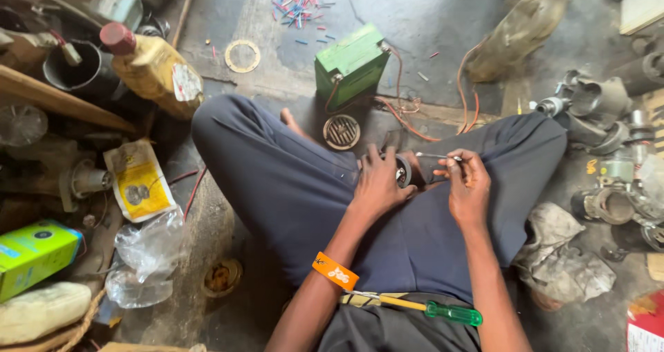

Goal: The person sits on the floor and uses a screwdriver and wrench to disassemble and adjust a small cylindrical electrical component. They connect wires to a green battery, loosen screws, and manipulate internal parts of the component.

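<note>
A round metal part (403, 170) was gripped by the left hand (377, 186); a thin metal tool (437, 156), pinched in the right hand (468, 186), lay at its two o'clock, axis pointing to nine.

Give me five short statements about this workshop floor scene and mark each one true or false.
1. The left hand holds a small round metal part on the lap. True.
2. The right hand holds a hammer. False: it pinches a thin metal tool pointed at the round part.
3. The green battery box stands on the floor beyond the knees with red wires running from it. True.
4. The green-handled screwdriver lies on the floor by the yellow bottle. False: it rests across the lap near the waist.
5. An orange band is on the left wrist. True.
</note>
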